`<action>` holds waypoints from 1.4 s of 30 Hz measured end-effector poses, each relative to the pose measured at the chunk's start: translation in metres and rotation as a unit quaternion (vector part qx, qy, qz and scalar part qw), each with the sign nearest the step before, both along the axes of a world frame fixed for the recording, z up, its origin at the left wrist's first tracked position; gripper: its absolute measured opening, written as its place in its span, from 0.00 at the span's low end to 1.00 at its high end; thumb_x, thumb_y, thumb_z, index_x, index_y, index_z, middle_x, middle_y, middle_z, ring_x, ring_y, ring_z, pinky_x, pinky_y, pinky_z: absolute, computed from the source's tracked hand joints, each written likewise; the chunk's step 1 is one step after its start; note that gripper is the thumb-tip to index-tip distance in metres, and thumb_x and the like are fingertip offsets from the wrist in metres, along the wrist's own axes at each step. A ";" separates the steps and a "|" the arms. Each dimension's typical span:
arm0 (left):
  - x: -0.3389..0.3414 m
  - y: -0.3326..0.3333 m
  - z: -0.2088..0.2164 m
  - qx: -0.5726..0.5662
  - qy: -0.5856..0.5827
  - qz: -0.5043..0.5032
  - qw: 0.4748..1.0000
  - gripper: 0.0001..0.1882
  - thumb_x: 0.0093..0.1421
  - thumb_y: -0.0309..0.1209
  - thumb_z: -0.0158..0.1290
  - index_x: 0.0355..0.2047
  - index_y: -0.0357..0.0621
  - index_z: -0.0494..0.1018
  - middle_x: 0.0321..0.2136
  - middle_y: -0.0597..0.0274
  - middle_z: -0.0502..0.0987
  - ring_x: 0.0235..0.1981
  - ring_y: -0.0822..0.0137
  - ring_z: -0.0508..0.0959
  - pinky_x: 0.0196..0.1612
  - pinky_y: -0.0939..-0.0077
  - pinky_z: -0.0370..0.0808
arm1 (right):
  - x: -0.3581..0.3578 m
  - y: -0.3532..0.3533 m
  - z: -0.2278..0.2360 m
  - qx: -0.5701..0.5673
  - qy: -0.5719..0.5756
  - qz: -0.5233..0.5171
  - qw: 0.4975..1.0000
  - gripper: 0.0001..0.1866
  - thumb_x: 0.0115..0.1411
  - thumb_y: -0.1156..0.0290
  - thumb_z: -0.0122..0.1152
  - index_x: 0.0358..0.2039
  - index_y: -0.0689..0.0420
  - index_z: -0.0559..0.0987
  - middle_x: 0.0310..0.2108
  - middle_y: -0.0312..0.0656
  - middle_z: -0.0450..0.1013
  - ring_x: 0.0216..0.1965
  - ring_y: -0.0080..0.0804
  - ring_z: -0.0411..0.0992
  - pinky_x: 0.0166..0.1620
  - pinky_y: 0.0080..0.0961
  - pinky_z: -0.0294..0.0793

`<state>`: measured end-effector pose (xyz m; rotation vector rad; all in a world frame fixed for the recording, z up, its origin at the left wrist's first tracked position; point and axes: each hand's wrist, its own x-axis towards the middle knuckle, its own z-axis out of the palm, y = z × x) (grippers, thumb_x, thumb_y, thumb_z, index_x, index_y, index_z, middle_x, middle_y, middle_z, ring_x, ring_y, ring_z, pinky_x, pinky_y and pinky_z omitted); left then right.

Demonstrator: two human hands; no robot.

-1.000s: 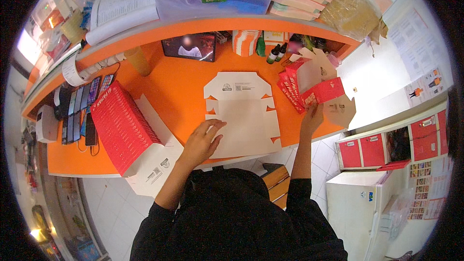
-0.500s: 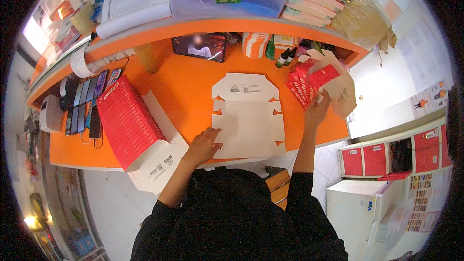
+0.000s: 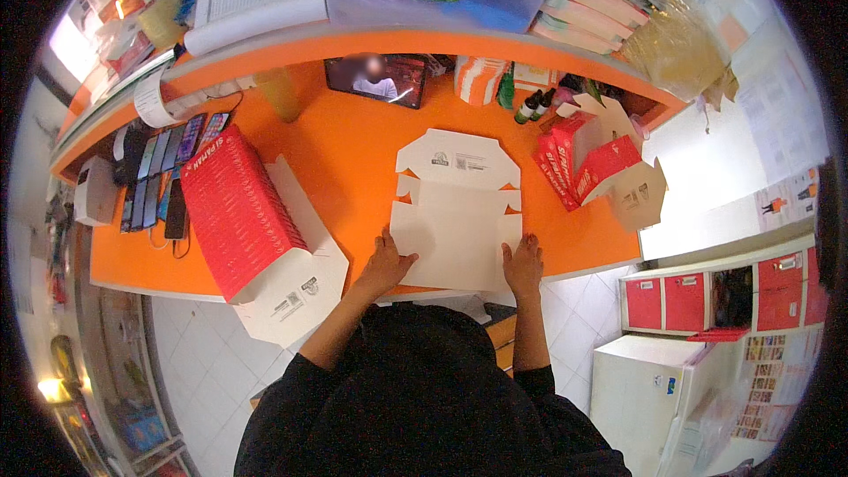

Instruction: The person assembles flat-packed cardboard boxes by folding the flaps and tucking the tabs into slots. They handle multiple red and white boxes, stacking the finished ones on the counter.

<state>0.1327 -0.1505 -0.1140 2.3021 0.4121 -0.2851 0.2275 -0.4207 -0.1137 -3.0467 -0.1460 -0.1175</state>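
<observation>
A flat, unfolded cardboard box blank [image 3: 455, 234] lies on the orange desk in front of me, its pale inner side up and notches along its edges. My left hand [image 3: 385, 267] rests at its lower left edge, thumb stretched over the card and apart from the fingers. At the lower right edge, my right hand [image 3: 525, 267] touches the card, its thumb on the inner side and its fingers spread upward. To the left lies a long stack of red box blanks [image 3: 243, 216] nested together. Some red folded boxes [image 3: 579, 155] with raised flaps stand at the right.
Several phones [image 3: 159, 168] lie at the desk's left end beside a white device [image 3: 94, 191]. A tablet [image 3: 375, 81] showing a person leans under the orange shelf [image 3: 397, 42]. Small dark bottles [image 3: 534, 106] stand near the back right. Below right are red lockers [image 3: 685, 298] and a white cabinet [image 3: 640, 389].
My right hand has left the red box at the right and come to the blank's lower right edge. My left hand stays at the left edge. The view has shifted slightly.
</observation>
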 end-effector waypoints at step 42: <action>0.004 -0.006 0.017 0.253 0.038 -0.073 0.964 0.43 0.49 0.46 0.59 0.56 0.30 0.55 0.46 0.49 0.63 0.44 0.55 0.72 0.36 0.65 0.78 | 0.136 -0.100 0.062 0.246 0.070 -0.025 0.966 0.25 0.58 0.54 0.55 0.48 0.60 0.69 0.48 0.53 0.70 0.50 0.44 0.68 0.50 0.36 0.66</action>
